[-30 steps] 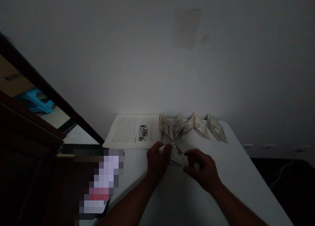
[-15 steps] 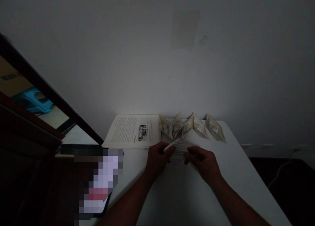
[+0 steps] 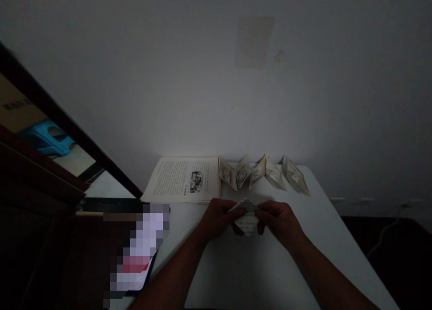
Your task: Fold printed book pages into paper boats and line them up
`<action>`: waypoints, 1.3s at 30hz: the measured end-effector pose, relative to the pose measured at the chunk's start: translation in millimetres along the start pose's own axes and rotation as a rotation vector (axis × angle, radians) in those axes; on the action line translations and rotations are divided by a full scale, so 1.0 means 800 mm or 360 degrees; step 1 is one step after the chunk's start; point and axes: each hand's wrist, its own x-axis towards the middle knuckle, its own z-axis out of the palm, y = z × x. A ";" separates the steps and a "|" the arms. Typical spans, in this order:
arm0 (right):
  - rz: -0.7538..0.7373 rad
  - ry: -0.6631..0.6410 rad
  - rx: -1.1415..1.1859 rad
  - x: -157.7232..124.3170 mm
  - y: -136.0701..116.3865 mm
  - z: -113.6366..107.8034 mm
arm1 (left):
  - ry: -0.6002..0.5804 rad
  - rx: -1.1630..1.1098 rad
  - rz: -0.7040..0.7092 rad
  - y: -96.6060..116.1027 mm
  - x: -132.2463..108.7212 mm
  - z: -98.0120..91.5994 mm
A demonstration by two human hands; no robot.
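Note:
A small diamond of folded printed paper (image 3: 248, 220) is held between both hands above the white table (image 3: 232, 274). My left hand (image 3: 219, 217) pinches its left side, thumb on the face turned to me. On the opposite side my right hand (image 3: 278, 217) grips the paper with thumb and fingers. Beyond them, several folded paper boats (image 3: 274, 172) stand in a row near the wall. Left of the boats lies a printed page or booklet (image 3: 178, 179) with a small dark picture on it.
A phone with a blurred-out screen (image 3: 145, 247) lies at the table's left edge. Behind the table rises a grey wall (image 3: 189, 85). A blue plastic stool (image 3: 49, 137) shows at the far left, past a dark slanted frame (image 3: 67, 116).
Both hands and the folded paper have come slightly lower, nearer to me. The paper now shows as a fuller diamond, with my right fingers further onto it.

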 end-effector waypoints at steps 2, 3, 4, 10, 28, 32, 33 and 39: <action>0.0015 0.0000 0.0094 0.001 0.001 -0.002 | -0.0033 -0.0062 -0.0018 0.000 0.000 -0.001; 0.0020 0.0009 0.0139 0.002 0.002 -0.004 | -0.0048 -0.0088 -0.0025 -0.001 0.000 -0.002; 0.0027 0.0022 0.0179 0.002 0.003 -0.005 | -0.0062 -0.0112 -0.0030 -0.001 -0.001 -0.003; -0.0025 0.0031 0.0082 0.002 -0.001 -0.004 | -0.0033 -0.0159 -0.0011 -0.004 0.000 -0.007; -0.0743 0.0360 -0.0827 -0.005 -0.008 -0.001 | -0.0049 -0.0602 -0.0165 -0.015 0.003 -0.001; -0.0600 0.0388 -0.0748 -0.005 -0.006 -0.001 | 0.0012 -0.0397 -0.0015 -0.014 0.002 0.003; -0.0573 0.0361 -0.0725 -0.005 -0.006 -0.001 | 0.0049 -0.0313 0.0041 -0.014 0.002 0.004; -0.0435 0.0246 -0.0539 -0.006 -0.005 0.007 | 0.0398 0.0153 0.0116 -0.009 0.000 0.012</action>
